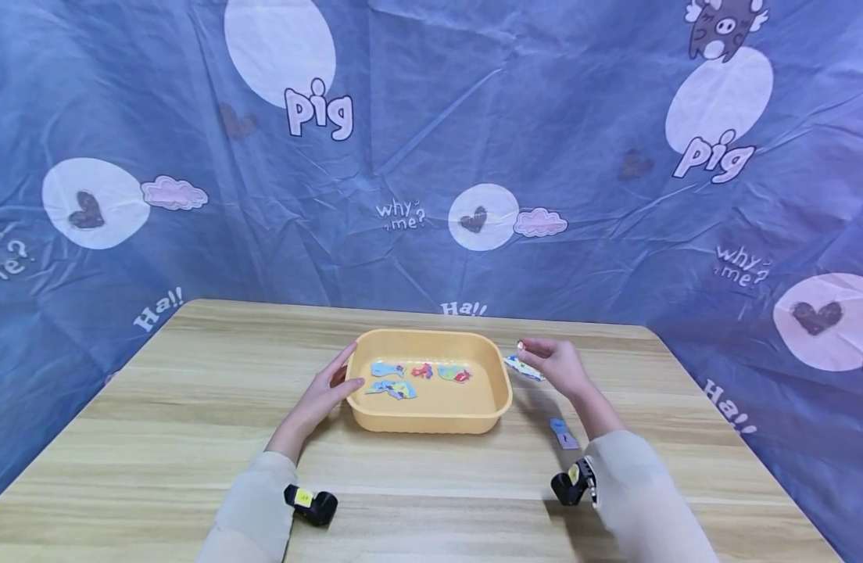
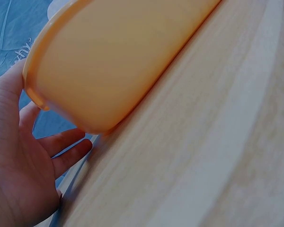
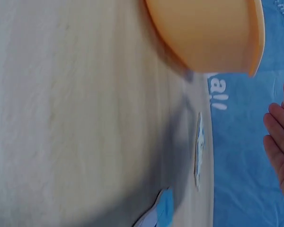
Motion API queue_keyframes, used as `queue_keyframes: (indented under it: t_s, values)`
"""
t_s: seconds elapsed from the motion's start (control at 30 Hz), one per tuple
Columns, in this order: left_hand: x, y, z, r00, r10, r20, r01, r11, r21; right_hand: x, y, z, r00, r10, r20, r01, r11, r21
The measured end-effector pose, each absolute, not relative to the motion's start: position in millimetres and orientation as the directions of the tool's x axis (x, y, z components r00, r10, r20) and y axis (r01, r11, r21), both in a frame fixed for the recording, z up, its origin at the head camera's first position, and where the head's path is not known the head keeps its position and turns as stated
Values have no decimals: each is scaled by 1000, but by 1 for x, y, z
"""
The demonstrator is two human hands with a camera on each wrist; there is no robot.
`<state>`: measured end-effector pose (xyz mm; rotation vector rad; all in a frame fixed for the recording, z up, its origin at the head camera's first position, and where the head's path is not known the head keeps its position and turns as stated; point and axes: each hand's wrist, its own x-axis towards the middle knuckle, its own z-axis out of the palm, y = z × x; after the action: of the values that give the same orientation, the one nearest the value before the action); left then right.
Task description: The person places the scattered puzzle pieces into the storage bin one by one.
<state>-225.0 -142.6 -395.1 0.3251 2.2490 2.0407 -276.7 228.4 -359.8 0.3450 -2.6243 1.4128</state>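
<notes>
My left hand point(image 1: 322, 400) grips the left end of a yellow-orange plastic tray point(image 1: 431, 424), thumb over the rim and fingers along the outer wall. Inside the tray lie several flat, irregular picture pieces, among them a light blue piece point(image 1: 385, 369) and a small red piece point(image 1: 422, 371). My right hand point(image 1: 560, 367) is raised just past the tray's right end. Between its thumb and fingertips it pinches a small red-and-white piece point(image 1: 521, 346), mostly hidden by the fingers. In the right wrist view only part of this hand point(image 3: 281, 142) shows, at the right edge.
A white, blue and yellow piece point(image 1: 524, 367) lies on the wooden table point(image 1: 431, 500) below the right hand. Nearer the right forearm is a blue and lilac piece point(image 1: 563, 434). A blue printed cloth point(image 1: 417, 141) hangs behind the table and along its sides.
</notes>
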Motion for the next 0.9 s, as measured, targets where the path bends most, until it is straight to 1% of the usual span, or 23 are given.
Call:
queue_keyframes:
  t_s: [0.27, 0.47, 0.7, 0.9]
  values:
    - [-225, -142, -396, -972, 220, 82, 101, 75, 992, -281, 212, -353, -962, -137, 237, -274, 485, -830]
    - [-225, -142, -396, -973, 218, 81, 100, 78, 992, -282, 196, -349, -968, -145, 205, -249, 442, -862]
    - [-224, -142, -395, -972, 220, 80, 98, 74, 992, -285, 179, -349, -965, -173, 198, -250, 367, -896]
    - [-225, -142, -396, -972, 218, 84, 104, 83, 991, -285, 165, -349, -960, -185, 209, -261, 334, -906]
